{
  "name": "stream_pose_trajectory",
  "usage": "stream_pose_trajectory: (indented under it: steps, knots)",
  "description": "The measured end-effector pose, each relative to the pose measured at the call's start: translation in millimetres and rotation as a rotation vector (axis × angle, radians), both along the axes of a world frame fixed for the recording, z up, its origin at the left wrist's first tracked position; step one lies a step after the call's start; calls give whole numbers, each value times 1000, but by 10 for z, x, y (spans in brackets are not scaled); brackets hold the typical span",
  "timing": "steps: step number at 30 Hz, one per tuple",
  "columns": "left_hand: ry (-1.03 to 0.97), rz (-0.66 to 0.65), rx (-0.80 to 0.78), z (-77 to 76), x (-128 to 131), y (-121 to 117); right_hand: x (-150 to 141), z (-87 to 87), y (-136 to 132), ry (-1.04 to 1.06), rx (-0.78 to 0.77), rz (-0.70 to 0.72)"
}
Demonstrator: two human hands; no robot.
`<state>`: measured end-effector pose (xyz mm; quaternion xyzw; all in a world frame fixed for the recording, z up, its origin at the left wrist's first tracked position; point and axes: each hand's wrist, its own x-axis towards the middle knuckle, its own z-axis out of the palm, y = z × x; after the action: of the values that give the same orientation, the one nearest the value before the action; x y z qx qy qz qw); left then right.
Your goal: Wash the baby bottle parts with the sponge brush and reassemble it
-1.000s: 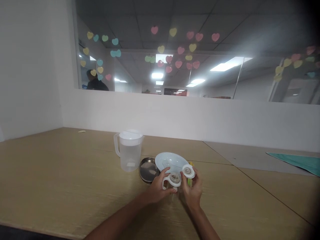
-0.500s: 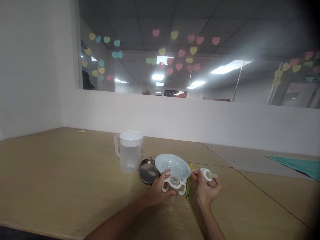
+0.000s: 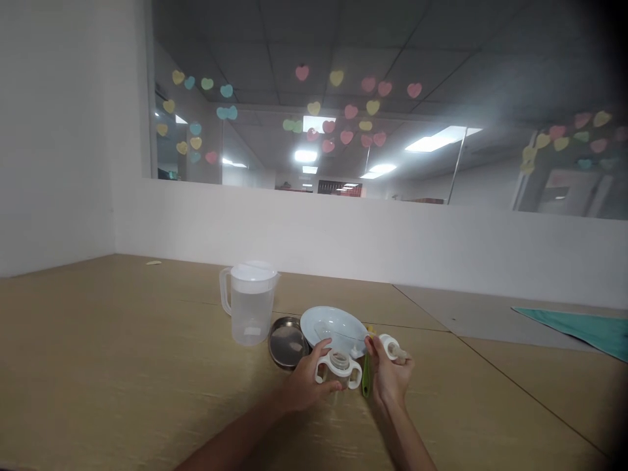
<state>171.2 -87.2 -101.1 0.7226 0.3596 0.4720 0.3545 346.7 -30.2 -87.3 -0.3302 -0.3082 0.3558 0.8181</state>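
Observation:
My left hand (image 3: 300, 386) is closed round a clear baby bottle (image 3: 338, 378) with two white side handles. The bottle is upright and its neck is uncovered. To its right, my right hand (image 3: 392, 381) grips a bottle nipple (image 3: 391, 347) in a white collar, its tip pointing right, apart from the bottle. Whether my right fingertips pinch anything else, I cannot tell. Just behind both hands is a pale blue bowl (image 3: 310, 320); small pale items inside are hard to make out. A green handle (image 3: 366, 384) shows between my hands, its far end partly hidden.
Left of the bowl lies a round metal dish (image 3: 288, 341). Beyond it stands a clear lidded pitcher (image 3: 251, 314) with liquid inside. A teal cloth (image 3: 583, 327) is at the far right of the wooden table (image 3: 122, 366). A white wall (image 3: 294, 229) with a window closes the back.
My right hand has moved left with the nipple, closer to the bottle and bowl. My left hand keeps its hold on the bottle. The whole view has shifted slightly.

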Motion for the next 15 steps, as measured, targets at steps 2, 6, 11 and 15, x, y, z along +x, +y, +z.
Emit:
stream_pose_trajectory:
  steps: [2,6,11,15]
  knots:
    - [-3,-4,0,19,2,-20,15,-45,20,-28,-46,-129]
    - [-18,-12,4,71,10,-58,50,-83,34,-152,-75,-294]
    - [8,-6,-12,88,9,-64,26,-70,27,-23,-123,-255]
    - [27,15,-20,79,3,-66,-5,17,3,7,-87,-230]
